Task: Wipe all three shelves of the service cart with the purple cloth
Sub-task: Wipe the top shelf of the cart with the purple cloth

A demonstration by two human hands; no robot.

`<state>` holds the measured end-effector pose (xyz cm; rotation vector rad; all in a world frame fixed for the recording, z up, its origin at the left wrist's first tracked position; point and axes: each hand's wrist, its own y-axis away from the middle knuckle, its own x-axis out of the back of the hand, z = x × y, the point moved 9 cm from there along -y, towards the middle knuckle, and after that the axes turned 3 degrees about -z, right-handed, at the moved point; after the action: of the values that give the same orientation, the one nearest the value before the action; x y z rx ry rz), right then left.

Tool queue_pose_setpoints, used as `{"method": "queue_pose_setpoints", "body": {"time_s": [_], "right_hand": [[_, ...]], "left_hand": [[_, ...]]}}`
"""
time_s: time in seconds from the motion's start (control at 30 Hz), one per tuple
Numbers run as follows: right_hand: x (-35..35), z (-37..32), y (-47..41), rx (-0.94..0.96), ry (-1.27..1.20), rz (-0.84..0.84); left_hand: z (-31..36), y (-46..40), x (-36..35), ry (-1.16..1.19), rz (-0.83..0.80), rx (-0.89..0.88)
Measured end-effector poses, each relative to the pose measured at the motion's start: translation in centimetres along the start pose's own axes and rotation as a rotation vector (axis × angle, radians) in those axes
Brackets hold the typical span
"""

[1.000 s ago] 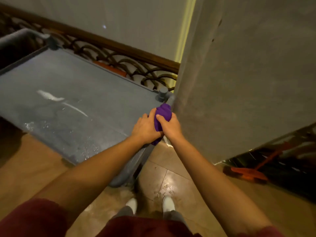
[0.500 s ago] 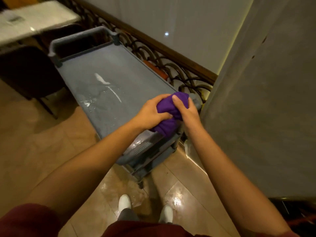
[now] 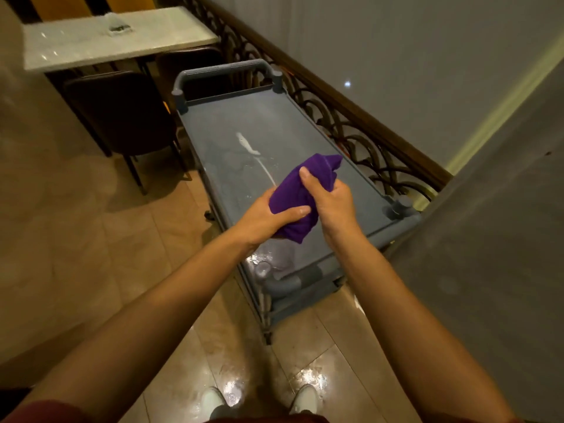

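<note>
The grey service cart [image 3: 308, 141] stands lengthwise ahead of me, its top shelf marked by a white streak [image 3: 248, 148] and wet patches near the front. A bunched purple cloth [image 3: 302, 190] is held just above the near half of that shelf. My left hand [image 3: 262, 219] grips its lower part from the left. My right hand [image 3: 331, 199] clasps it from the right, thumb on top. The edges of the lower shelves [image 3: 305, 297] show under the near end; the rest of them is hidden.
A dark ornate railing [image 3: 366, 129] runs along the cart's right side, with a grey wall [image 3: 503, 239] close on the right. A white table [image 3: 113, 35] and a dark chair [image 3: 122, 111] stand at the far left. The tiled floor [image 3: 91, 239] is glossy; my shoes [image 3: 213, 401] show below.
The view swung left, bringing the whole cart, table and chair into sight. Both hands carried the cloth from the cart's near right corner out over the top shelf.
</note>
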<state>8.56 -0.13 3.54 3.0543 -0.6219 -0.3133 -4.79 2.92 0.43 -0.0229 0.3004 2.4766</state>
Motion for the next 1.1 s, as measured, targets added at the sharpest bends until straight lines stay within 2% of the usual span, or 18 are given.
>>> {"method": "queue_pose_setpoints", "body": {"time_s": [0.1,0.23,0.27,0.33,0.4,0.47,0.53,0.6,0.63,0.7,0.77,0.87,0.9,1.0,1.03,1.1], "right_hand": [[-4.2,0.1,-0.7,0.011,-0.021,0.053],[-9.3,1.6,-1.9,-0.031,-0.04,0.076],[-10.5,2.0,-2.0,-0.038,0.011,0.096],[-11.8,2.1,-2.0,-0.022,0.265,0.162],[-13.5,1.2,-1.6,0.093,0.547,0.269],[-14.2,0.7,-0.9,0.173,0.659,0.335],[-17.5,2.8,-1.2,0.071,0.577,0.208],[-21.8,5.8,-1.7,-0.135,0.304,0.027],[-23.4,6.7,-2.3,-0.188,0.214,0.001],[-25.0,7.5,-4.7,-0.151,0.185,0.068],[-25.1,7.3,-7.2,-0.081,0.188,0.153],[-24.4,7.7,-11.9,-0.08,0.174,0.164],[-23.8,7.6,-12.3,-0.102,0.183,0.153],[-24.2,7.9,-17.1,-0.167,0.101,0.055],[-24.8,7.7,-18.1,-0.182,0.066,-0.02],[-26.5,7.5,-20.5,-0.222,-0.014,-0.17]], "left_hand": [[0.5,1.7,4.3,0.021,-0.007,-0.022],[2.0,3.2,10.0,-0.084,0.013,-0.107],[2.0,3.4,11.4,-0.107,0.024,-0.108],[1.6,3.8,13.8,-0.132,0.076,-0.087],[1.6,4.1,17.4,-0.194,0.189,-0.086],[2.3,4.4,19.4,-0.33,0.352,-0.105],[3.3,4.7,21.8,-0.465,0.486,-0.147],[4.0,4.3,22.7,-0.571,0.536,-0.19],[4.3,3.8,22.9,-0.604,0.538,-0.213],[4.8,2.3,23.1,-0.614,0.489,-0.266],[4.9,0.4,23.2,-0.576,0.364,-0.303],[4.6,-3.4,25.4,-0.452,0.158,-0.227],[5.0,-3.6,26.5,-0.405,0.162,-0.214],[8.2,-8.2,32.6,-0.436,0.367,-0.209],[8.6,-9.5,33.8,-0.394,0.37,-0.151],[8.9,-12.9,34.8,-0.158,0.254,-0.018]]}}
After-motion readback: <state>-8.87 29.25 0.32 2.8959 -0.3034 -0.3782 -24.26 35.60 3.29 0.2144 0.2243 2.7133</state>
